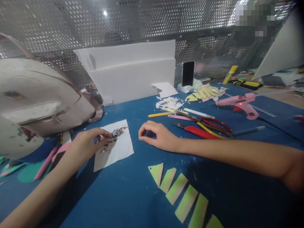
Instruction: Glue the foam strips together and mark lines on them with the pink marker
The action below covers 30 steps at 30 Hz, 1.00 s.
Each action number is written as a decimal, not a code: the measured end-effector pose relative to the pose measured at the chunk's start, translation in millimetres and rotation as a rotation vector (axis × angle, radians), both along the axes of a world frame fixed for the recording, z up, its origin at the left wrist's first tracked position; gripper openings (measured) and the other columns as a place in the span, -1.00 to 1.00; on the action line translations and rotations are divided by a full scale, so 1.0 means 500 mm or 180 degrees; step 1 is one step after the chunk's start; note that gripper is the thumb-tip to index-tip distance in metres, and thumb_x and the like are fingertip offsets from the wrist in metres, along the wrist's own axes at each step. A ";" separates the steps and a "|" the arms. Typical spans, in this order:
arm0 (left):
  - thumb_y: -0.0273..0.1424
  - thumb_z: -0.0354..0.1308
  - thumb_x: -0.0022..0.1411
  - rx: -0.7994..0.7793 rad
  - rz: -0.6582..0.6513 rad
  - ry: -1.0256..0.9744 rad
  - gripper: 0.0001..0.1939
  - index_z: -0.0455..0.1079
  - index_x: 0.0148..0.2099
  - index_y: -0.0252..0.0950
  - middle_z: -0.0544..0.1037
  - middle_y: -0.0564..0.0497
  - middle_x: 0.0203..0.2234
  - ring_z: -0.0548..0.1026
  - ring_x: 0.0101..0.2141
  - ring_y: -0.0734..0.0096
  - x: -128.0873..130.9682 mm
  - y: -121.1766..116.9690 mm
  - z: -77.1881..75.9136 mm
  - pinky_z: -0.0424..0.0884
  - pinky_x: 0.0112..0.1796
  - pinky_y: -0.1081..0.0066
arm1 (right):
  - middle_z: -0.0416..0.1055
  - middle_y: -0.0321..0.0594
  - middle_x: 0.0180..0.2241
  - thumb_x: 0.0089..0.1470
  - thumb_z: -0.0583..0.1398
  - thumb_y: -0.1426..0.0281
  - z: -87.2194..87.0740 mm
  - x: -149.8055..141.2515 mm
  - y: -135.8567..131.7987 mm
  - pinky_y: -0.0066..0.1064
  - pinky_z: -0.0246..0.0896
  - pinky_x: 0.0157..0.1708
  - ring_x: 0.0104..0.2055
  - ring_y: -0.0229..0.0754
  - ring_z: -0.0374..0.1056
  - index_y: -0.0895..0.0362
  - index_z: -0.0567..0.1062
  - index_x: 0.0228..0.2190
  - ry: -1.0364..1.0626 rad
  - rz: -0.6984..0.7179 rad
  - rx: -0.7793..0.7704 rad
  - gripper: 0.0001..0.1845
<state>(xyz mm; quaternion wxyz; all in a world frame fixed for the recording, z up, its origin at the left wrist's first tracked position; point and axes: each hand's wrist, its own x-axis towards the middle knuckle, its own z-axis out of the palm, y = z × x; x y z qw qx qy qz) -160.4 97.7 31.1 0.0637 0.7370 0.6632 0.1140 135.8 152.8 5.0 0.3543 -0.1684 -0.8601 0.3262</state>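
My left hand (91,139) hovers over or touches a creased white sheet of paper (123,145), thumb and fingertips pinched. Tiny multicoloured bits (120,130), like beads or sequins, are scattered on that sheet; what the pinch holds, if anything, is too small to see. On the blue tabletop, my right hand (158,136) rests just right of the sheet with fingers curled and tips together; I cannot make out anything in them. In front of it lies a row of green-and-pink cut strips (177,186), the first one a triangle with a small hole.
To the right are a red-handled utility knife (199,131), scissors (213,124), several markers (199,113) and a pink glue gun (237,103). White scraps (169,103), a phone (188,73) on a stand and a white board (135,76) stand behind. A bag (40,101) is left.
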 end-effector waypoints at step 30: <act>-0.28 0.23 0.24 -0.0729 -0.0128 -0.0020 -0.81 0.47 -0.24 -0.32 0.57 0.05 -0.39 0.52 -0.38 0.44 -0.049 -0.004 0.052 0.46 -0.32 0.37 | 0.42 -0.23 -0.29 0.22 0.18 0.41 0.001 0.002 0.001 -0.37 0.22 -0.19 -0.20 -0.22 0.30 0.12 0.42 -0.34 -0.0085 0.0029 -0.0108 -0.93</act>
